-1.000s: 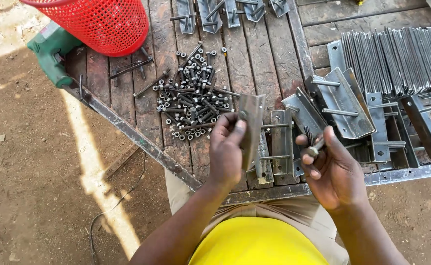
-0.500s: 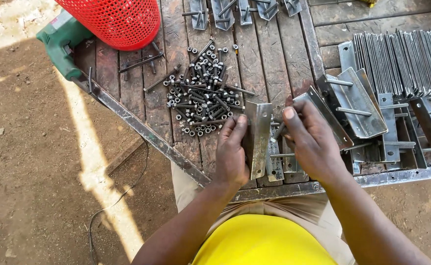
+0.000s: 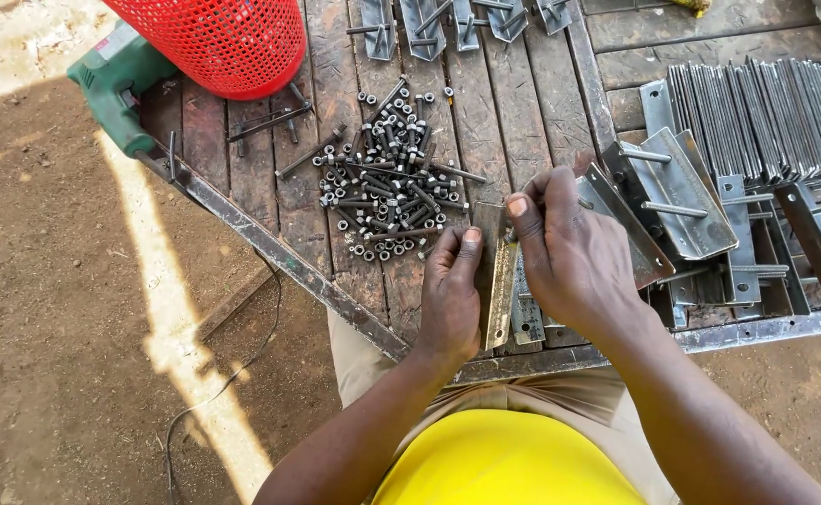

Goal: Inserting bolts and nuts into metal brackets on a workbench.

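A narrow bent metal bracket [image 3: 501, 295] stands on edge near the front edge of the table [image 3: 242, 164], a worn top of wooden slats in a steel frame. The left hand [image 3: 450, 299] steadies it from the left, thumb raised along its side and the other fingers curled underneath. The right hand [image 3: 569, 248] comes over the bracket's top end, its fingers [image 3: 520, 208] pressed together in a pinch there; whether a bolt sits between them I cannot tell.

Just beyond the left hand lies a loose heap of bolts and nuts [image 3: 387, 192], spread toward the middle of the table. To the right of the right hand sits a stack of finished brackets with bolts through them [image 3: 677, 192], touching one another, and behind those, toward the right edge, a long row of flat metal plates [image 3: 770, 117] stands packed on edge. More brackets [image 3: 453, 19] lie along the far edge.

At the far left corner a red mesh basket [image 3: 219, 37] rests on the slats, with a green power tool [image 3: 116, 84] beside it, overhanging the left edge. A thin cable [image 3: 228, 397] trails over the dirt ground below.
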